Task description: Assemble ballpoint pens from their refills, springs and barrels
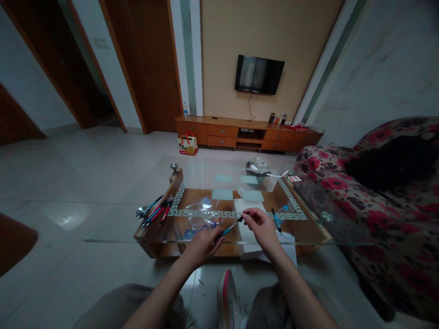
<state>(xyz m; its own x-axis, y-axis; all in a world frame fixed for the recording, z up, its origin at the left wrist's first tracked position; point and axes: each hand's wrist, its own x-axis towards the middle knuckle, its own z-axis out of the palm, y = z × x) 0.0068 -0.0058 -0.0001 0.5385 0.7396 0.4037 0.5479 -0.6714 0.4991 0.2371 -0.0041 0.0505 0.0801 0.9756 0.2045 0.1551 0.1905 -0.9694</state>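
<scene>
Over the near part of the glass table [113,233], close to the middle, is a blue pen [226,231]. The left hand [206,242] has its fingers wrapped around the blue part. The right hand [261,225] pinches the black end [240,219] between finger and thumb. The hands do not touch; a thin bit of the pen shows between them. It is too small to tell if the black end is loose.

The pen looks light and stiff, and its smooth side could slip. The blue part seems the best place to hold. The thin bit may bend, so a soft pinch would suit it.

Left of the hands is a clear bag [197,220], and farther left lies a bunch of pens [157,212]. White paper [247,237] shows below and between the hands. Just right of the right hand is a dark pen [276,221]. A grey bundle [258,166] sits at the far side. Beyond stands a long cabinet [222,132], and a flowery sofa [325,160] is to the right.
</scene>
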